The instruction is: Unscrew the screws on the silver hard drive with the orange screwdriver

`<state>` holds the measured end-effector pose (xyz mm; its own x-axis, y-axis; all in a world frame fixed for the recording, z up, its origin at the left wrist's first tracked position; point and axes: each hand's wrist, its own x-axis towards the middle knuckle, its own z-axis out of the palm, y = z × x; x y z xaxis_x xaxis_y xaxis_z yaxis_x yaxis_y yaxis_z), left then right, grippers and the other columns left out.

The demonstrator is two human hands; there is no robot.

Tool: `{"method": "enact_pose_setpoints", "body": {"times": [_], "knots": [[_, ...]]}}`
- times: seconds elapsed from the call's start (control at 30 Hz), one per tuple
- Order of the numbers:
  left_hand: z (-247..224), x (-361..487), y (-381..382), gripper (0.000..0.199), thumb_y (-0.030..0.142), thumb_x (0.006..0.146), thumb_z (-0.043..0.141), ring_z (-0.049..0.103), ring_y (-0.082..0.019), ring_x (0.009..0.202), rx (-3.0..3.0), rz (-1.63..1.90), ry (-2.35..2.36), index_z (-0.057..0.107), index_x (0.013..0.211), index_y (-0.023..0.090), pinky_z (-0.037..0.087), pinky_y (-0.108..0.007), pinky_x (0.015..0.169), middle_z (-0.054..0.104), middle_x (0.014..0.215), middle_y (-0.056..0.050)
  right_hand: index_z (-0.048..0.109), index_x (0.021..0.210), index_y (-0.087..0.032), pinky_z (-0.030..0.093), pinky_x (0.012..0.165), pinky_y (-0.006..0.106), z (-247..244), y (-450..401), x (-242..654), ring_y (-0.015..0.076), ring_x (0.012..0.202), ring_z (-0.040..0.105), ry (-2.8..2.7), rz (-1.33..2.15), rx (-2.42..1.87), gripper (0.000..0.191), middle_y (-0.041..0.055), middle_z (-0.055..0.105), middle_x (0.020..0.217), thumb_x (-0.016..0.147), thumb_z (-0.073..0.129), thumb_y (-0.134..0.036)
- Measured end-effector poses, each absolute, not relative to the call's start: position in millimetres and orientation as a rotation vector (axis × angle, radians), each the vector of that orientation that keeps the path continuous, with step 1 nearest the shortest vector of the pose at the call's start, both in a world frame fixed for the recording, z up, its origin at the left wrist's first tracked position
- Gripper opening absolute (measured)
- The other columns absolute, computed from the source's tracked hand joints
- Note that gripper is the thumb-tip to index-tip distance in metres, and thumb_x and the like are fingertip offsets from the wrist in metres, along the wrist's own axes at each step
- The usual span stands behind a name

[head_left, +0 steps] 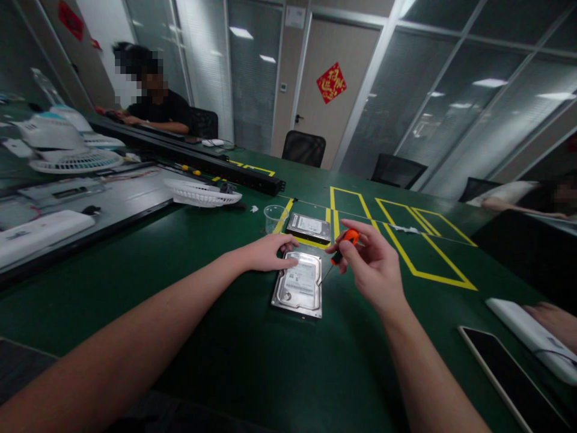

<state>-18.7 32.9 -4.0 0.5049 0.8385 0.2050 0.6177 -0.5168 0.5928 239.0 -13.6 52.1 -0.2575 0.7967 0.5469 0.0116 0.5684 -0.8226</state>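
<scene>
A silver hard drive (300,287) lies label-up on the green table in front of me. My left hand (269,252) steadies its far left corner, the thumb on the label and the other fingers curled by the far edge. In my right hand (372,258) is a screwdriver (350,237) with an orange and black handle, held between thumb and fingers. Its thin shaft slants down to the drive's right edge; whether the tip sits in a screw is too small to tell. Just beyond lies a second hard drive (309,226), beside a clear plastic cup (275,218).
White fan parts (202,192) and a long black rail (234,171) lie on the left. A phone (514,373) and a white device (532,334), touched by another person's hand, are at the right. Yellow tape (406,255) marks the table (252,355). Another person sits far left.
</scene>
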Motion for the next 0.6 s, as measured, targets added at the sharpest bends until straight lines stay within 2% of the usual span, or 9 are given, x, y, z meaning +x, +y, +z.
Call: {"method": "enact_pose_setpoints", "body": {"times": [0.13,0.27,0.43,0.53,0.6], "knots": [[-3.8,-18.1,32.4,0.053,0.051,0.085,0.068,0.064,-0.023,0.096,2.302,0.681,1.192,0.064,0.126,0.018,0.048,-0.034,0.084,0.067,0.108,-0.008,0.067,0.130,-0.030,0.056,0.049,0.025,53.0,-14.1,239.2,0.0178,0.080,0.073,-1.666,0.931,-0.658,0.035,0.0054,0.068,0.105,0.096,0.068,-0.034],[-3.4,-18.2,32.2,0.052,0.050,0.085,0.068,0.064,-0.023,0.096,2.299,0.677,1.193,0.064,0.126,0.019,0.048,-0.034,0.084,0.068,0.109,-0.008,0.067,0.131,-0.030,0.058,0.052,0.028,52.4,-12.7,240.1,0.0173,0.081,0.071,-1.651,0.986,-0.628,0.031,0.0084,0.068,0.118,0.102,0.057,-0.035],[-3.6,-18.7,32.6,0.053,0.051,0.086,0.068,0.063,-0.023,0.096,2.297,0.675,1.192,0.063,0.127,0.019,0.048,-0.034,0.084,0.067,0.109,-0.008,0.063,0.121,-0.027,0.056,0.051,0.025,54.3,-15.3,237.6,0.0173,0.081,0.070,-1.679,0.915,-0.636,0.024,0.0061,0.070,0.104,0.097,0.066,-0.030],[-3.6,-18.7,32.5,0.053,0.051,0.086,0.068,0.064,-0.023,0.097,2.301,0.672,1.192,0.063,0.128,0.019,0.048,-0.033,0.085,0.067,0.110,-0.008,0.057,0.112,-0.027,0.053,0.047,0.022,55.9,-17.8,236.2,0.0179,0.083,0.072,-1.664,0.893,-0.644,0.022,0.0043,0.069,0.104,0.094,0.071,-0.026],[-3.3,-18.5,32.1,0.053,0.050,0.086,0.068,0.064,-0.023,0.097,2.305,0.671,1.196,0.063,0.128,0.019,0.048,-0.033,0.085,0.067,0.110,-0.008,0.057,0.113,-0.028,0.052,0.046,0.022,55.8,-18.1,236.0,0.0173,0.080,0.072,-1.666,0.883,-0.655,0.025,0.0033,0.069,0.102,0.093,0.071,-0.025]]}}
